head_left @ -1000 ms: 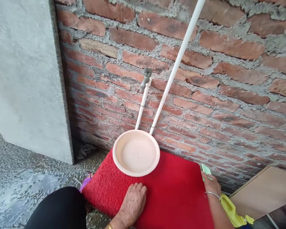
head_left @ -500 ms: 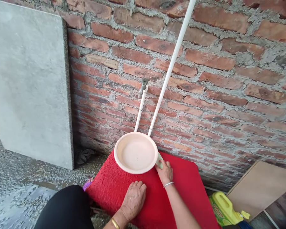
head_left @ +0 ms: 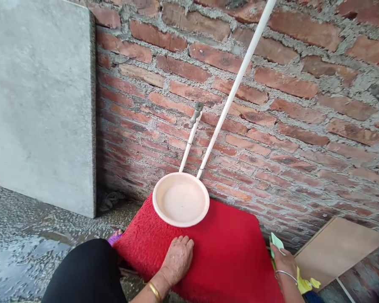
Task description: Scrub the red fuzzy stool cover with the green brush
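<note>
A pale pink round basin rests on a red cloth-covered surface, at its back edge by the wall. My left hand, with a gold bracelet at the wrist, lies palm down on the red cloth in front of the basin, fingers out and holding nothing. Past the right edge of the cloth, my right hand is closed on a pale green flat object; its exact kind does not show. Behind that hand is a yellow bottle, mostly hidden.
A tap on a white pipe stands against the brick wall, beside a longer slanting pipe. At left leans a grey slab above wet ground. A brown board leans at right. My knee is at lower left.
My right hand has moved from beside the basin to the right, off the cloth, carrying the pale green object. My left hand stays on the cloth. The view has shifted slightly.
</note>
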Demonstrator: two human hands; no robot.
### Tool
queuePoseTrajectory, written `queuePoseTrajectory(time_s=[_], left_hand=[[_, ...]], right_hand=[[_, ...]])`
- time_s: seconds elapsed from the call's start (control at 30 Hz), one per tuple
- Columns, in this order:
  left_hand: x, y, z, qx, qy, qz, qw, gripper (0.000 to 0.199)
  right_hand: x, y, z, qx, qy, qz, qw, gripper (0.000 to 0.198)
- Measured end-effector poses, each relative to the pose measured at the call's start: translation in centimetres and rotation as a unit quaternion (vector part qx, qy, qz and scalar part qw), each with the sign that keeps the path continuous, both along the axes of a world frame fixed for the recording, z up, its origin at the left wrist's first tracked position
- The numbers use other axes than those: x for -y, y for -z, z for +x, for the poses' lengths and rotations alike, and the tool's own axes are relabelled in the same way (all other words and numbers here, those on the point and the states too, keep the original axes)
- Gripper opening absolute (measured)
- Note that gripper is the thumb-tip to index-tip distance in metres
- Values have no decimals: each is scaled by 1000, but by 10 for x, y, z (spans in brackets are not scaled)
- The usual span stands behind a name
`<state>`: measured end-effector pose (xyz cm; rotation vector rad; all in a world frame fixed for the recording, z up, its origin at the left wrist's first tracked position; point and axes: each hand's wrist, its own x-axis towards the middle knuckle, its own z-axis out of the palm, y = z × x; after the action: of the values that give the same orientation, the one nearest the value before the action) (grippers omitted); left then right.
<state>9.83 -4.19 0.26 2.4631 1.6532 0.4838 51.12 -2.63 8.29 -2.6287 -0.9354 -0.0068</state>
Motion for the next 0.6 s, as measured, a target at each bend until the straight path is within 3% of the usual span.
queuePoseTrajectory(time_s=[0.1, 0.23, 0.37, 0.43, 0.5, 0.6], left_hand=[[0, -3, -1, 4, 1, -7, 1000, 29], [0, -4, -2, 1, 4, -6, 1000, 29], [0, -1, -3, -7, 1, -2, 1000, 31], [0, -1, -4, -11, 2, -1, 1000, 32], [-1, -1, -4, -14, 4, -2, 1000, 32], [-1, -4, -4, -17, 8, -8, 1000, 30]], right_hand=[[-20, 10, -29, -35, -39, 16, 998, 56], [-59, 28, -105, -51, -133, 45, 989, 60], [-79, 47, -192, -39, -243, 59, 967, 48], [-79, 54, -219, -27, -293, 59, 954, 38], [-77, 57, -227, -11, -323, 57, 945, 32], [-69, 54, -198, 12, -320, 47, 946, 31]])
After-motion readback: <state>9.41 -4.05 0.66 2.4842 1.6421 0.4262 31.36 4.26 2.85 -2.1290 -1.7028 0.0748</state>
